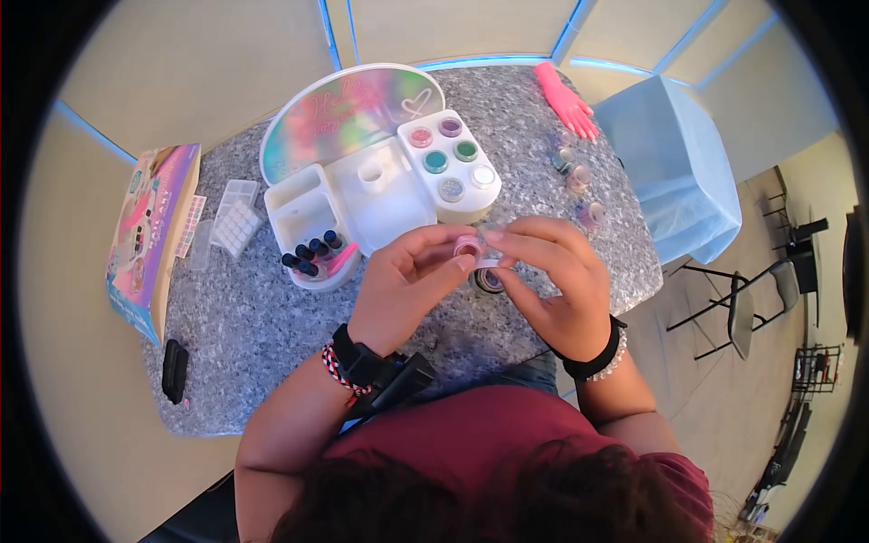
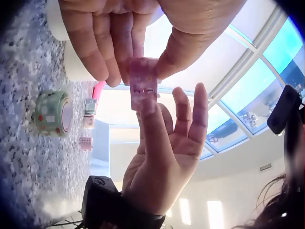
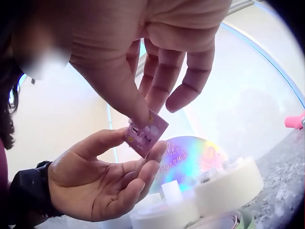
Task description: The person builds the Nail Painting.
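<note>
A small roll of pink printed tape is held up between both hands over the table. My left hand grips it between thumb and fingers, its wrist low on the left. From the other side my right hand pinches the roll at its edge with thumb and fingers, as the right wrist view shows of the patterned pink roll. A green printed roll stands on the table below the hands, partly hidden by them in the head view.
Beyond the hands is a white nail-kit stand with glitter pots and dark-capped bottles. Left of it lie clear cases and a box. More small rolls and a pink model hand lie at the right.
</note>
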### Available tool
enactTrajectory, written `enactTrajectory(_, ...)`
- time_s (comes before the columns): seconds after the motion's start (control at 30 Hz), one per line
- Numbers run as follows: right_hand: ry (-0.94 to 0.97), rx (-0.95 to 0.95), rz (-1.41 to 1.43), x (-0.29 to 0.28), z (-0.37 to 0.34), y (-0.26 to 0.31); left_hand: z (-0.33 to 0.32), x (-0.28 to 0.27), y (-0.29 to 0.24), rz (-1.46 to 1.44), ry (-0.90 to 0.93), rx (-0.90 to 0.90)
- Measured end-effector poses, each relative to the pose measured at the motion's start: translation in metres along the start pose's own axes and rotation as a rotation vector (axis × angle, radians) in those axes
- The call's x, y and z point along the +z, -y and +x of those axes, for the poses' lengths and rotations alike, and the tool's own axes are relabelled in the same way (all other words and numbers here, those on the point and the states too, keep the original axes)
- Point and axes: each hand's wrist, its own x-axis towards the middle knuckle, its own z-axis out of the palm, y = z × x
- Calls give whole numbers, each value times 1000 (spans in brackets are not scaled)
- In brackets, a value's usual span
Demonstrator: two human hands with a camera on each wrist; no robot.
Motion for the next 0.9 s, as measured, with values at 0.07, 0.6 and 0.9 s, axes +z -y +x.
enactTrajectory(0.07, -24, -58, -60, -1, 1, -2, -2, -9, 0, -76, -46, -67)
enactTrajectory(0.6, 251, -192, 69, 23, 4, 0, -18, -12, -13, 559, 27, 113)
enactTrajectory(0.9, 328, -82, 278, 18, 9, 7, -13, -18, -5, 339, 67, 130)
